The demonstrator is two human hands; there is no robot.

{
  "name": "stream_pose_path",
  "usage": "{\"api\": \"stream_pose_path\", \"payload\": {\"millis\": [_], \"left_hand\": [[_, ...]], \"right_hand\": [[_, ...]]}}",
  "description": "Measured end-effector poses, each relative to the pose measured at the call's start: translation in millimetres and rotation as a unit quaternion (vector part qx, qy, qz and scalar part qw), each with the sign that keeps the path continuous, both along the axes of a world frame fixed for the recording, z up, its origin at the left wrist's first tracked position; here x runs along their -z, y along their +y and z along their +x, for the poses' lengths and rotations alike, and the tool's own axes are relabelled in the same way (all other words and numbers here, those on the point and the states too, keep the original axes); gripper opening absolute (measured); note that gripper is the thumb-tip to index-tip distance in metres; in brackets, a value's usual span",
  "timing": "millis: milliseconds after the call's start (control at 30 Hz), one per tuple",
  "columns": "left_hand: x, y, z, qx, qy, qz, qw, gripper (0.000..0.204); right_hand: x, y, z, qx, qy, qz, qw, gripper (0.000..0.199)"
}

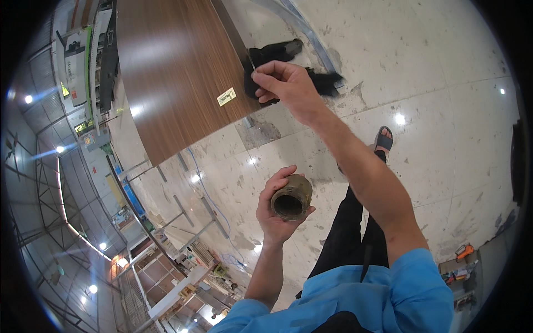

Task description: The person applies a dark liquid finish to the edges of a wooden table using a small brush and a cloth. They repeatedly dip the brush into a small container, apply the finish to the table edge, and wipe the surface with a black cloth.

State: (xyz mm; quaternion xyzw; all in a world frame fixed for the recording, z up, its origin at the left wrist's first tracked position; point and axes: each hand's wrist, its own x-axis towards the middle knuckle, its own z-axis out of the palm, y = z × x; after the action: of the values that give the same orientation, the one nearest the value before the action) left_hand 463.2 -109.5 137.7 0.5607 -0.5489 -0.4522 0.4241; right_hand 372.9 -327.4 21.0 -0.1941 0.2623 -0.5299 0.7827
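Note:
My left hand point(272, 205) is wrapped round a grimy, grey-brown jar point(300, 187). The jar's round mouth faces up toward me and looks dark inside. Farther ahead, my right hand point(288, 89) pinches a thin, stick-like tool point(252, 60) between thumb and fingertips. It is at the right edge of a brown wood-grain panel point(177, 72), near the corner closest to me. The tool's far end is too small to make out. A small yellow label point(226, 97) lies on the panel's top face by that corner.
Black, cloth-like padding point(325, 83) shows beside and under the panel's edge, near a grey metal bar point(311, 36). The tiled floor point(433, 100) is stained. Metal frames point(191, 233) and a blue cable point(208, 186) lie left of my left hand. An orange tool point(464, 251) rests at the lower right.

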Motion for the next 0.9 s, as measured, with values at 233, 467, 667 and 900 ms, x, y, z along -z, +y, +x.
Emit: {"api": "stream_pose_path", "payload": {"millis": [233,467,667,900], "left_hand": [[0.0,-6.3,5.1,0.004,-0.018,-0.006,1.000,0.081],[5.9,-4.8,7.9,-0.023,0.001,0.016,1.000,0.081],[5.2,-11.1,0.5,-0.014,-0.008,0.016,1.000,0.082],[11.2,-15.5,-5.7,-0.010,-0.016,0.018,1.000,0.083]], "right_hand": [[44.8,2.3,-6.1,0.057,0.066,0.163,0.983,0.021],[26.5,28.6,-16.3,-0.043,-0.139,0.038,0.989,0.022],[42.1,11.3,-17.2,-0.006,0.030,0.167,0.986,0.018],[3.3,-17.9,-15.6,-0.076,-0.071,0.016,0.994,0.028]]}}
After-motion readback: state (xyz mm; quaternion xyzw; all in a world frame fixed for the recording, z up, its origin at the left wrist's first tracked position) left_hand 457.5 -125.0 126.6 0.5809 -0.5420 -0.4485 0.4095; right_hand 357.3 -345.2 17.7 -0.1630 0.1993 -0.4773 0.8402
